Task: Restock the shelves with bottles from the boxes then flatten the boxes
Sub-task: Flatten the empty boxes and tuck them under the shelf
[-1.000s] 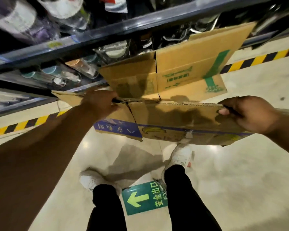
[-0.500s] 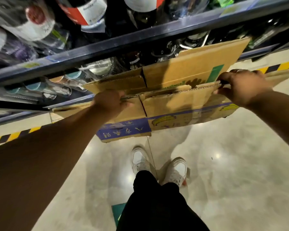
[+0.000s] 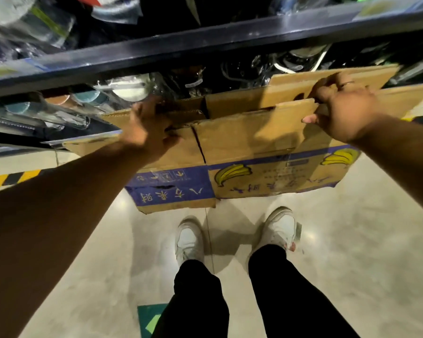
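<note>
Centre frame, the flattened banana box (image 3: 254,140) hangs upright before the bottle shelf (image 3: 205,42), right hand (image 3: 344,111) clenched over its top edge, blurred left hand (image 3: 149,132) on the left flap, grip unclear, seemingly to hold the panels flat together.

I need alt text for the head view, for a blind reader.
The right hand grips a partly flattened banana box by its top edge; the blurred left hand touches its left part. Behind is a shelf of bottles; below, white shoes on a floor.
</note>
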`<state>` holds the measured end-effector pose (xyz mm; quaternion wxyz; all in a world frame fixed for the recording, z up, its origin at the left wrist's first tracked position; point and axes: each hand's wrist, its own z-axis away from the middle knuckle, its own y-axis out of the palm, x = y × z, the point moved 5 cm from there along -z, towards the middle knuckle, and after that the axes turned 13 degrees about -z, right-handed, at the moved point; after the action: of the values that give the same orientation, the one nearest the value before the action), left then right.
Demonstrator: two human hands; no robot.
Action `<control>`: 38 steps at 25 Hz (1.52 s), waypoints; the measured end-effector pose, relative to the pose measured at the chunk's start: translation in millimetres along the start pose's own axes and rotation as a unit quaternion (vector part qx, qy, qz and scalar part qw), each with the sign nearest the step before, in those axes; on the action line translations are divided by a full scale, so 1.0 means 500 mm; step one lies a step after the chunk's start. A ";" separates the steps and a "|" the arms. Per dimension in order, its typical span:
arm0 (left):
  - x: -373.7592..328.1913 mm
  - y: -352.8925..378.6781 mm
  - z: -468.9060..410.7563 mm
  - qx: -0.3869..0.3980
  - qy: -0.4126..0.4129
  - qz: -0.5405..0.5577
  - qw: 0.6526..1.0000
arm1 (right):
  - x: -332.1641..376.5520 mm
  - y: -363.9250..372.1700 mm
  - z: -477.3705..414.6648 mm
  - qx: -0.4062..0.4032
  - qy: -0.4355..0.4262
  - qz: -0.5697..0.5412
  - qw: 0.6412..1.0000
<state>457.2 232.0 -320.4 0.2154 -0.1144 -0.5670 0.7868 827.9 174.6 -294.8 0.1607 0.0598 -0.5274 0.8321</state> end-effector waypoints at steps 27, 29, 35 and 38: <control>-0.017 0.013 0.047 0.060 -0.058 0.061 0.995 | -0.054 0.020 0.033 -0.050 0.001 -0.049 0.998; -0.018 0.009 0.069 0.064 -0.082 0.102 0.989 | -0.060 0.021 0.067 -0.050 0.022 -0.053 0.997; 0.001 -0.081 0.192 0.021 -0.070 0.123 0.990 | -0.016 -0.048 0.188 -0.077 0.033 -0.102 0.991; 0.043 -0.159 0.273 -0.001 -0.095 0.134 0.986 | 0.035 -0.096 0.245 -0.067 0.022 -0.148 0.986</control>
<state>397.1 148.2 -199.0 0.0528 -0.1145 -0.5653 0.8152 818.9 87.0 -195.3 0.2972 0.1075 -0.5639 0.7630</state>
